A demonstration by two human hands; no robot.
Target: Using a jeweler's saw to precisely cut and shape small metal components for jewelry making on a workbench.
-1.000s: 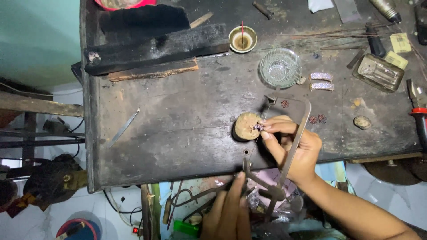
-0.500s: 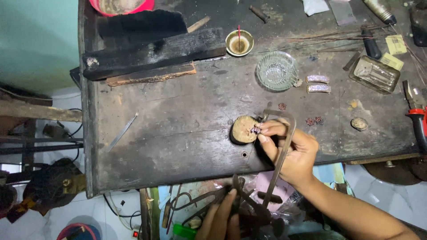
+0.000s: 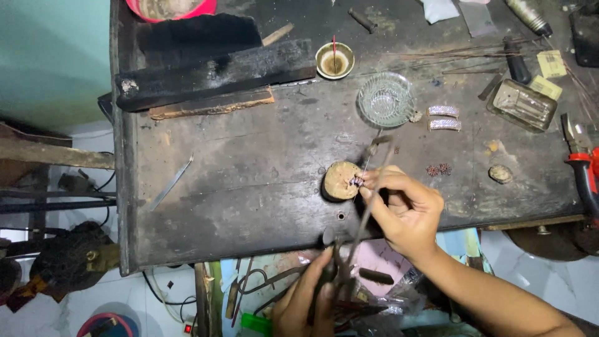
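On the dark bench (image 3: 249,187), both hands grip saw frame (image 3: 368,193) and jewel piece (image 3: 356,181).

left hand (image 3: 306,306): bare, no glove, no ring to be seen; fingers partly in shadow
right hand (image 3: 405,209): bare, no glove, no ring or watch
right forearm (image 3: 499,299): bare, no sleeve in sight
left wrist: out of frame

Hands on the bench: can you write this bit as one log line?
right hand: pinches small jewelled piece on round block | left hand: grips saw frame handle | glass dish: untouched
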